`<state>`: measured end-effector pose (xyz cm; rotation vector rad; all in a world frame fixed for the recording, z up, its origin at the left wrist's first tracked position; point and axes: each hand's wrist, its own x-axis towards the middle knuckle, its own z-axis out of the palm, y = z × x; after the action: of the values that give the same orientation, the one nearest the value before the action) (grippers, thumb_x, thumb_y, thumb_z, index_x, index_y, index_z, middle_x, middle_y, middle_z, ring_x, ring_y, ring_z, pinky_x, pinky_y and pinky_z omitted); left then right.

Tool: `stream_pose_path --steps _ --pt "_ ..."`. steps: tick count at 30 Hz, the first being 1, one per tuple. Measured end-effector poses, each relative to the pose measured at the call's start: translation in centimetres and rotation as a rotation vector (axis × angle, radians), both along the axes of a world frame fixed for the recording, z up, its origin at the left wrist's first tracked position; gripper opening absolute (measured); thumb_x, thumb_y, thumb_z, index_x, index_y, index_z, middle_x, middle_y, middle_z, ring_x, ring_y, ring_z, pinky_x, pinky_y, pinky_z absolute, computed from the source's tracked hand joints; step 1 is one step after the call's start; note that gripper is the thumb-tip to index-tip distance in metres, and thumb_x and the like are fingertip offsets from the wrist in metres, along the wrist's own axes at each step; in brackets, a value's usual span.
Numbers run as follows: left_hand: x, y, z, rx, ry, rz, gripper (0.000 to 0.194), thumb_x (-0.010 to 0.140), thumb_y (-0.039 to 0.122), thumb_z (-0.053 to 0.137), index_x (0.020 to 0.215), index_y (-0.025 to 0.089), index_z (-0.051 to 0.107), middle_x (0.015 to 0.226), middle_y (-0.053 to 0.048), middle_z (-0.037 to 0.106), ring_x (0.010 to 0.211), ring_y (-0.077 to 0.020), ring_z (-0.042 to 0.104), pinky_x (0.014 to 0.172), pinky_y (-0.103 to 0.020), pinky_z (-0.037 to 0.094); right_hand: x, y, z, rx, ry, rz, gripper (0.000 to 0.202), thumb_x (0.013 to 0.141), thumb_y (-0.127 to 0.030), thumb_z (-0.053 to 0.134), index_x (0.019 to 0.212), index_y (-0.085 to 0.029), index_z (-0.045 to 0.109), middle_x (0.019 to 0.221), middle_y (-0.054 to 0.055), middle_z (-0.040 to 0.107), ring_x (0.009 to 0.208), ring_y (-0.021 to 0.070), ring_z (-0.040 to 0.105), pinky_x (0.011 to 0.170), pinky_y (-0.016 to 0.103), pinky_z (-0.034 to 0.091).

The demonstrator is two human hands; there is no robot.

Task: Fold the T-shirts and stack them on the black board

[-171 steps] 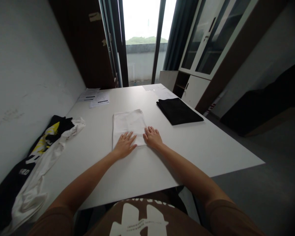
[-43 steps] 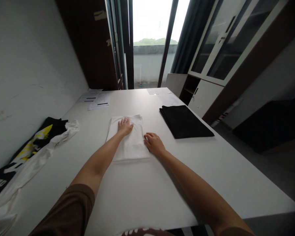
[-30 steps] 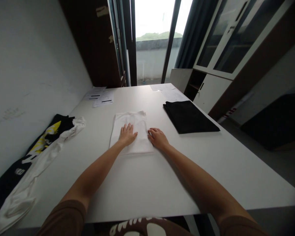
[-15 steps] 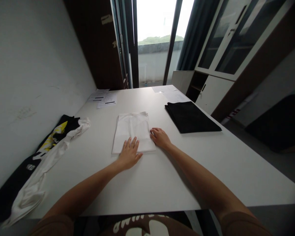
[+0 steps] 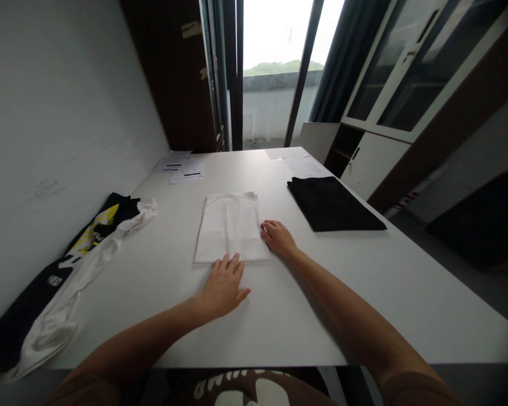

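Observation:
A white garment (image 5: 230, 225), folded into a flat rectangle, lies in the middle of the table. At its near edge rests my left hand (image 5: 224, 285), palm down with fingers stretched out, the fingertips just over the cloth's border. My right hand (image 5: 278, 237) lies beside the right edge of the cloth, fingers slightly bent and apart, fingertips at the border. Neither hand grips anything. Whether the right fingertips press on the cloth or only touch the table beside it, I cannot tell.
A folded black cloth (image 5: 334, 204) lies to the right. Along the left wall are crumpled clothes, black with yellow (image 5: 95, 225) and white (image 5: 59, 321). Printed papers (image 5: 187, 169) lie at the far left of the white table (image 5: 296, 321), more sheets (image 5: 302, 165) at the far right.
My left hand has slid back toward me, from lying on the white garment to its near edge. The right hand stays beside the cloth. The view has shifted slightly.

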<state>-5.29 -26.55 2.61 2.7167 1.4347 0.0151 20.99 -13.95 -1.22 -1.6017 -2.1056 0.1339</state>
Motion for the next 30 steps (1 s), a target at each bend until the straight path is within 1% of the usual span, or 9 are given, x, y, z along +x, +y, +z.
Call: stream_pose_path --steps 2,4,6,7,9,12,18,25,30 --pt "-0.3 0.8 0.3 -0.017 -0.01 -0.014 0.067 0.098 0.061 0.043 0.156 0.029 0.04 0.166 -0.006 0.03 0.152 -0.0346 0.029 0.121 -0.055 0.028 0.0 0.0 0.1 -0.005 0.001 -0.003 0.031 0.099 -0.031 0.056 0.126 -0.022 0.067 0.136 0.009 0.063 0.127 0.0237 0.054 0.111 0.037 0.039" --pt "-0.4 2.0 0.2 -0.035 -0.03 -0.013 0.068 0.1 0.063 0.036 0.16 0.032 0.031 0.166 -0.004 0.029 0.153 -0.0326 0.027 0.121 -0.054 0.028 0.0 0.0 0.2 -0.007 0.003 -0.005 0.03 0.099 -0.031 0.057 0.126 -0.022 0.067 0.136 0.008 0.063 0.127 0.0239 0.054 0.111 0.037 0.039" --pt "-0.3 3.3 -0.1 -0.044 -0.04 0.003 0.071 0.101 0.065 0.031 0.162 0.032 0.023 0.167 -0.004 0.026 0.154 -0.032 0.022 0.122 -0.054 0.026 -0.1 0.0 0.1 -0.01 0.007 -0.007 0.03 0.099 -0.031 0.057 0.125 -0.023 0.067 0.136 0.008 0.063 0.127 0.0239 0.054 0.111 0.037 0.039" --pt "-0.1 3.9 -0.3 -0.043 -0.038 0.012 0.071 0.101 0.066 0.029 0.163 0.031 0.022 0.168 -0.005 0.024 0.155 -0.0325 0.02 0.122 -0.055 0.024 -0.1 0.0 0.0 -0.012 0.009 -0.009 0.03 0.099 -0.031 0.057 0.125 -0.023 0.067 0.137 0.008 0.063 0.127 0.0238 0.054 0.111 0.037 0.039" --pt "0.2 5.2 -1.0 -0.031 -0.028 0.028 0.072 0.101 0.066 0.029 0.162 0.028 0.025 0.169 -0.006 0.019 0.156 -0.0345 0.015 0.122 -0.057 0.021 0.0 0.1 -0.1 -0.013 0.01 -0.013 0.03 0.099 -0.032 0.057 0.126 -0.023 0.067 0.137 0.009 0.063 0.128 0.0237 0.053 0.111 0.037 0.039" --pt "0.9 7.5 -1.9 0.001 -0.015 0.056 0.074 0.099 0.068 0.03 0.161 0.026 0.03 0.17 -0.008 0.015 0.156 -0.0366 0.013 0.122 -0.058 0.019 0.0 0.2 -0.2 -0.011 0.013 -0.011 0.03 0.099 -0.032 0.057 0.126 -0.023 0.067 0.137 0.009 0.062 0.128 0.0237 0.053 0.111 0.037 0.038" --pt "2.0 13.0 -2.8 0.028 0.005 0.176 0.075 0.098 0.07 0.028 0.16 0.028 0.03 0.169 -0.009 0.021 0.155 -0.0365 0.015 0.122 -0.06 0.017 0.1 0.2 -0.2 -0.019 0.018 0.001 0.031 0.099 -0.032 0.057 0.126 -0.022 0.067 0.137 0.009 0.062 0.128 0.0238 0.053 0.112 0.037 0.038" --pt "3.2 19.1 -4.0 0.033 -0.027 0.252 0.078 0.097 0.069 0.027 0.162 0.025 0.027 0.17 -0.007 0.018 0.155 -0.0363 0.014 0.122 -0.059 0.016 0.1 0.2 -0.2 -0.015 0.02 0.001 0.031 0.099 -0.033 0.056 0.126 -0.022 0.067 0.137 0.009 0.062 0.128 0.0244 0.053 0.111 0.036 0.038" --pt "4.4 23.3 -4.6 0.046 -0.055 0.296 0.077 0.098 0.065 0.028 0.161 0.022 0.029 0.169 -0.009 0.02 0.155 -0.0362 0.014 0.123 -0.058 0.015 0.2 0.3 -0.1 -0.023 0.017 0.004 0.031 0.1 -0.034 0.055 0.125 -0.022 0.067 0.137 0.009 0.062 0.128 0.0241 0.053 0.112 0.036 0.038"
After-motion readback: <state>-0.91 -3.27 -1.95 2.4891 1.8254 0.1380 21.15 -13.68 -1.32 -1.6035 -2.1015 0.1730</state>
